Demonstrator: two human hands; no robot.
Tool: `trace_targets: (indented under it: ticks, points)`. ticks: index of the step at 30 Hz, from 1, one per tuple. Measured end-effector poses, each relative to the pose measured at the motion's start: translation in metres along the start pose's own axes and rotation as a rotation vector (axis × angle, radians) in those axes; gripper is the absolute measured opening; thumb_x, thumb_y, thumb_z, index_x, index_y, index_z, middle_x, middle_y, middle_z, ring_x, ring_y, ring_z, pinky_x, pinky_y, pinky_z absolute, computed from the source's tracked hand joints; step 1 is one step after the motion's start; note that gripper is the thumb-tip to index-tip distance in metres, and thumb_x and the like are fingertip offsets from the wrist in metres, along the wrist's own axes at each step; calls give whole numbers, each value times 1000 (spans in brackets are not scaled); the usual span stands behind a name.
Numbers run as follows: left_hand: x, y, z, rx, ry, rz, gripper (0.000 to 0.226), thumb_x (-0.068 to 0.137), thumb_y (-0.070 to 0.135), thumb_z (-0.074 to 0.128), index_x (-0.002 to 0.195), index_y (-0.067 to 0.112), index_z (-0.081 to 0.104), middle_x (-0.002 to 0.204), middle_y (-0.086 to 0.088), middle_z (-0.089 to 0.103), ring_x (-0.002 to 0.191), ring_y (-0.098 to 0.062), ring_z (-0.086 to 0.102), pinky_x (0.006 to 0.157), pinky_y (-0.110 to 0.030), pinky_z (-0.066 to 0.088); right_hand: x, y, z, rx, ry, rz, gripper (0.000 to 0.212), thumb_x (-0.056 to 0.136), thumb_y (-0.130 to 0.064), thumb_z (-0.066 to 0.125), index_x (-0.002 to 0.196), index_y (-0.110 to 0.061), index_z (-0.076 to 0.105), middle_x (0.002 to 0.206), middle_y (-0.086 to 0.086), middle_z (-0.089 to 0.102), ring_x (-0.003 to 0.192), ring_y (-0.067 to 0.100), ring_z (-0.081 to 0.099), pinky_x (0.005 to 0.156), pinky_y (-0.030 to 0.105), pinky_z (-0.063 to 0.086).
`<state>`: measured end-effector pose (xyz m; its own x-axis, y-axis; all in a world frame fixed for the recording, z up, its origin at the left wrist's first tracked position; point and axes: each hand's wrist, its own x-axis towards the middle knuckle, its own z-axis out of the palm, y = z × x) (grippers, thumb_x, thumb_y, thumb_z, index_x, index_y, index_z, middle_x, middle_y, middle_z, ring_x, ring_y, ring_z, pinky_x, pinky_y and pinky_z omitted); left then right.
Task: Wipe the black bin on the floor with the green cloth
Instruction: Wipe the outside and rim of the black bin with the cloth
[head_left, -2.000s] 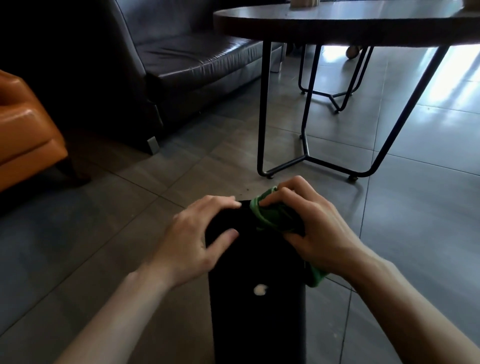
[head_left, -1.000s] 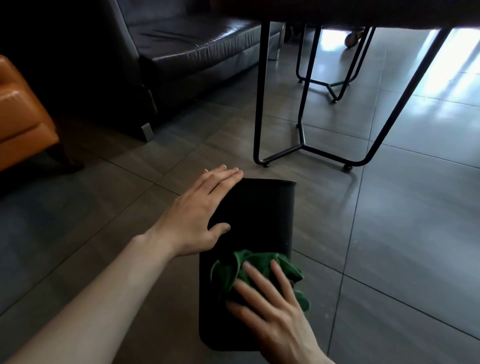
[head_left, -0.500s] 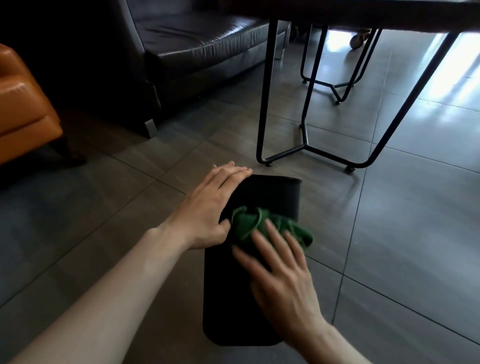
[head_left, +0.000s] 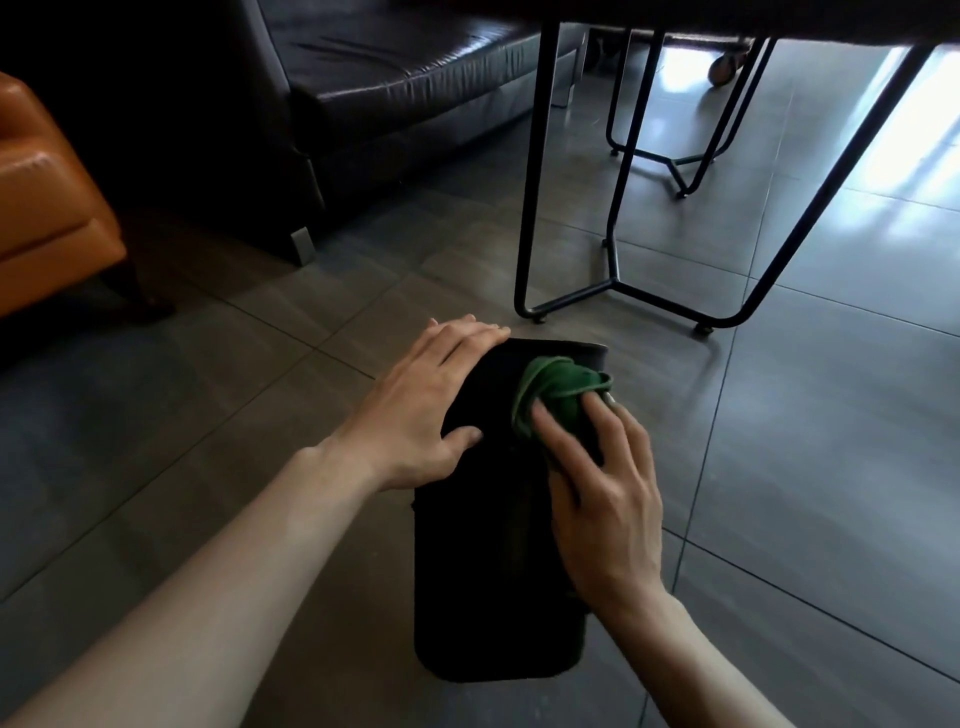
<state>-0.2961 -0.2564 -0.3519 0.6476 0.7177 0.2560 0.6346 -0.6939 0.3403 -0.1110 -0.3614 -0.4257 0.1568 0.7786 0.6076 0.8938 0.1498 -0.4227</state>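
Observation:
The black bin (head_left: 493, 587) lies on its side on the grey tiled floor, its long flat face turned up toward me. My left hand (head_left: 421, 410) rests flat on the bin's far left part, fingers together and stretched forward, steadying it. My right hand (head_left: 602, 493) presses the bunched green cloth (head_left: 558, 392) against the bin's far right part, close to its far edge. The fingers lie spread over the cloth and cover its near half.
A table's black metal legs (head_left: 613, 275) stand just beyond the bin, with the dark tabletop edge (head_left: 779, 21) overhead. A dark leather sofa (head_left: 395, 88) is at the back left and an orange armchair (head_left: 47, 208) at the far left.
My right hand has slid the green cloth along the bin from its near part to its far end. My left hand has stayed flat on the bin's far left part.

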Motion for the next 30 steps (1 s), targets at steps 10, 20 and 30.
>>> trace_targets:
  ticks: [10, 20, 30]
  points:
    - [-4, -5, -2, 10, -10, -6, 98, 77, 23, 81, 157, 31, 25, 158, 15, 28, 153, -7, 16, 121, -20, 6, -88, -25, -3, -78, -430, -426, 61, 75, -33, 64, 136, -27, 65, 139, 20, 62, 124, 39, 62, 96, 43, 58]
    - [-3, 0, 1, -32, 11, -21, 95, 77, 18, 79, 156, 28, 27, 157, 11, 31, 153, -10, 18, 126, -30, 9, 32, -14, -12, 105, 41, 168, 62, 83, -5, 75, 141, -22, 60, 122, 14, 49, 105, 32, 56, 75, 40, 56]
    - [-9, -12, -3, -20, -1, -47, 96, 77, 20, 81, 156, 32, 27, 157, 13, 29, 153, -10, 17, 127, -38, 15, -54, -30, -12, -108, -434, -256, 93, 66, -46, 78, 148, -14, 50, 147, 16, 38, 105, 31, 67, 72, 33, 63]
